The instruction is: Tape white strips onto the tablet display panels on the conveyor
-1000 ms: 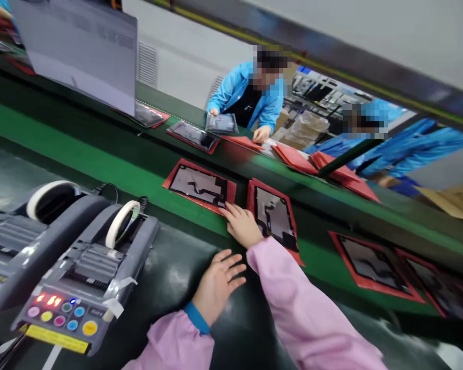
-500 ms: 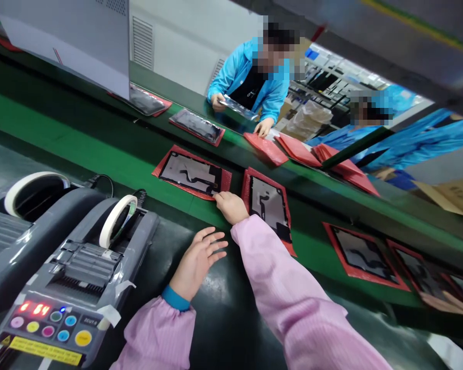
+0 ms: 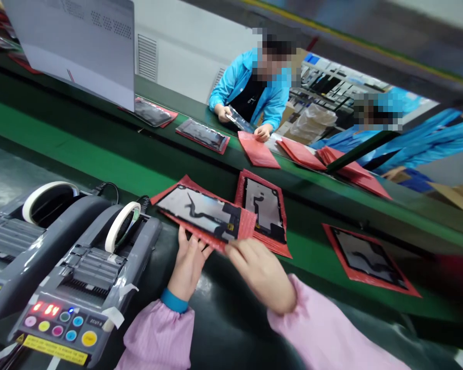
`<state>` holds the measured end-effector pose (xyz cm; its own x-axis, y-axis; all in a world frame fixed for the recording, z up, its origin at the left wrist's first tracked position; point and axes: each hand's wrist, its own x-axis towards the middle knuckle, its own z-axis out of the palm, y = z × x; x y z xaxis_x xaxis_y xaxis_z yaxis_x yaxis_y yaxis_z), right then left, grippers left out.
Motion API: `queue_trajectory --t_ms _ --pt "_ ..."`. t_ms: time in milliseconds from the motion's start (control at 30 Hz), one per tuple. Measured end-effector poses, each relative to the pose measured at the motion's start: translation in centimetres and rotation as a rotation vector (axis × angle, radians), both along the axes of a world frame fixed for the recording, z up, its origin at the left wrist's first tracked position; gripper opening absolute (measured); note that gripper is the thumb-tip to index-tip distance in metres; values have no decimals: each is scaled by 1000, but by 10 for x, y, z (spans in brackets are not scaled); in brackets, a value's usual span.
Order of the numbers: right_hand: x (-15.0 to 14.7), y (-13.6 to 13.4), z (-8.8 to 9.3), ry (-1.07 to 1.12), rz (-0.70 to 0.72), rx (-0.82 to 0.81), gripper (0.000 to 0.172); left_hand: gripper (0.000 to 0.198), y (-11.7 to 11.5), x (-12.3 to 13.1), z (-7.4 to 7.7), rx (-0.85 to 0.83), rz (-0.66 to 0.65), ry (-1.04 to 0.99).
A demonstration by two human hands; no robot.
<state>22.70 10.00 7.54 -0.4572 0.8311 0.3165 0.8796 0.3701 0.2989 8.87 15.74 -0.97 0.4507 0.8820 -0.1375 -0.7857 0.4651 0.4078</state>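
Note:
A display panel [image 3: 200,208] with a black border and a dark flex cable lies on a red bubble bag [image 3: 248,222], raised and tilted in front of me. My left hand [image 3: 189,259] grips the near edge of the bag from below; some of its fingertips are hidden underneath. The near right corner is pinched by my right hand [image 3: 260,272], slightly blurred. Just behind, a second panel [image 3: 264,203] rests on red bags on the green conveyor belt [image 3: 308,267].
Two tape dispensers with white tape rolls [image 3: 122,226] stand at left. Another bagged panel [image 3: 370,257] lies on the belt at right. Across the line, a co-worker in blue [image 3: 231,77] handles a clear pouch and red bags [image 3: 258,150]. A grey panel [image 3: 73,46] hangs upper left.
The panel and its red bag have come up off the belt toward me. My left hand, formerly open and empty, now holds the near edge. My right hand has moved nearer with the corner.

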Motion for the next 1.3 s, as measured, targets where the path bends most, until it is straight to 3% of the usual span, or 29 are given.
queue_trajectory --t_ms 167,233,333,467,667,833,1067,1300 --pt "-14 -57 -3 193 36 -113 23 71 -8 3 0 -87 -38 209" --pt "-4 -70 -1 368 -94 -196 20 69 -10 3 -1 -83 -78 259" --pt "21 -92 -4 591 -409 -123 43 66 -12 0 -1 -53 -219 276" --pt "40 -127 -35 1019 -710 -61 46 68 -21 2 -2 -3 -432 260" --pt "19 -172 -87 1725 -886 -125 47 65 -43 18 -12 99 -597 266" --pt "5 -198 -89 1957 -913 -193 56 52 -62 23 -24 198 -476 389" --pt "18 -239 -80 1827 -935 -175 54 38 -74 -7 -39 407 -236 666" --pt "24 -270 -89 1741 -938 -198 47 64 -120 -63 -45 338 17 721"
